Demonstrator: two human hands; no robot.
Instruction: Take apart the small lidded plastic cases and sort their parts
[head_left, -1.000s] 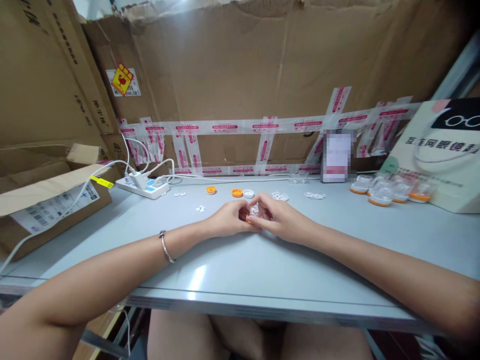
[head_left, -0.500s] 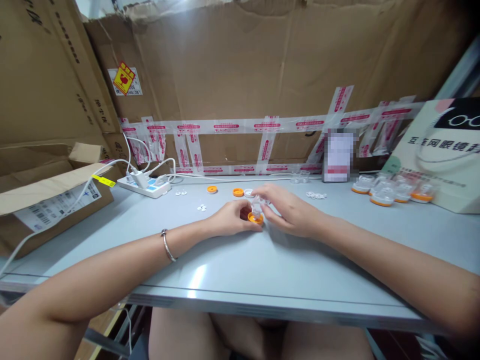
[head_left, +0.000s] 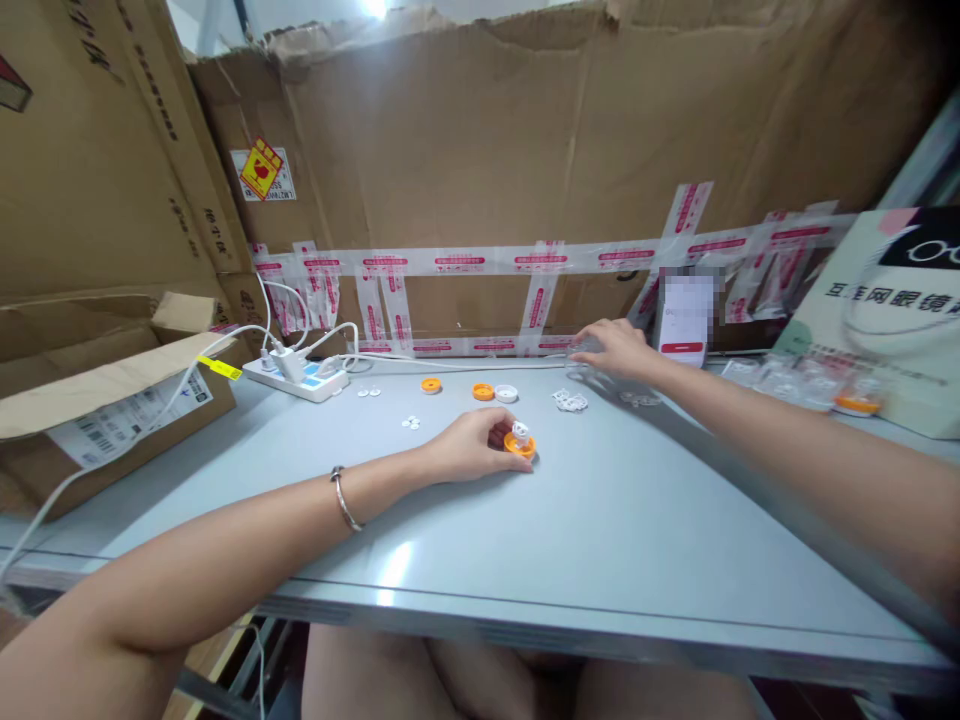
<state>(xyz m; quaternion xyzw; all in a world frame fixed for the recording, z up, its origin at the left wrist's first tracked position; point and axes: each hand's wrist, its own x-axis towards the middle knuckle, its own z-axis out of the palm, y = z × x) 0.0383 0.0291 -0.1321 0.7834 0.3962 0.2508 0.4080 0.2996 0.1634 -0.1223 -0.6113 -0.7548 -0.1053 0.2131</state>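
Observation:
My left hand (head_left: 472, 448) rests on the grey table (head_left: 525, 540), fingers curled around a small orange cap (head_left: 519, 443) that carries a white insert on top. My right hand (head_left: 615, 346) is stretched to the back of the table, fingers bent over a clear plastic cup (head_left: 581, 358) near the cardboard wall. Small white pieces (head_left: 571, 401) lie between the two hands. Two loose orange caps (head_left: 483, 391) and a white cap (head_left: 507, 393) lie behind my left hand.
A white power strip (head_left: 300, 378) with plugged cables sits at the back left beside an open cardboard box (head_left: 105, 400). Taped cardboard walls (head_left: 525, 180) close off the back. Assembled clear containers with orange bases (head_left: 847, 400) and a paper bag (head_left: 892, 320) stand at the right.
My right hand left the orange cap and reached back and right to the clear cup by the wall. My left hand stays on the cap.

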